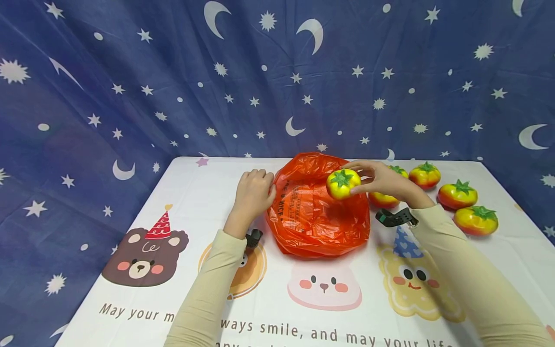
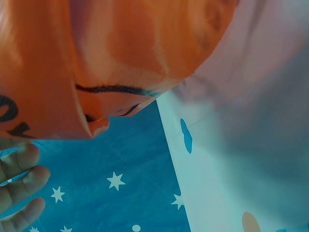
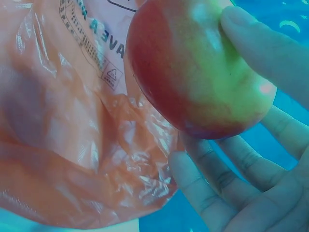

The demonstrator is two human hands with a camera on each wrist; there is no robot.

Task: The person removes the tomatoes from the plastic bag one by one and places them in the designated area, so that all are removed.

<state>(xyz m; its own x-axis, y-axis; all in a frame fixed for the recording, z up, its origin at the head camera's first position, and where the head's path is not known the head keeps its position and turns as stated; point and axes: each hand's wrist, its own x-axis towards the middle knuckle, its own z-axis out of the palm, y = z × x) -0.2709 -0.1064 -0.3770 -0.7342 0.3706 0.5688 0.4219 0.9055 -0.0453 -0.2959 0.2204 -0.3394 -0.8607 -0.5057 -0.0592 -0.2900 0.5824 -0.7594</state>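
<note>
A red plastic bag (image 1: 318,207) stands with its mouth spread wide on the table. My left hand (image 1: 255,190) holds the bag's left rim; in the left wrist view, several fingertips (image 2: 29,179) show beside the orange-looking plastic, and the thumb is hidden. Over the right side of the bag's mouth, my right hand (image 1: 377,180) grips a yellow-and-red tomato (image 1: 342,184) with a green leafy top. From the right wrist, the thumb lies on one side of the tomato (image 3: 203,72) and the fingers on the other, with the bag just beyond.
Several similar tomatoes lie right of the bag, among them one partly behind the right hand (image 1: 383,199), one at the back (image 1: 425,174) and one nearer (image 1: 476,220). The white tablecloth (image 1: 147,308) carries cartoon prints. A blue starry curtain (image 1: 277,72) hangs behind the table.
</note>
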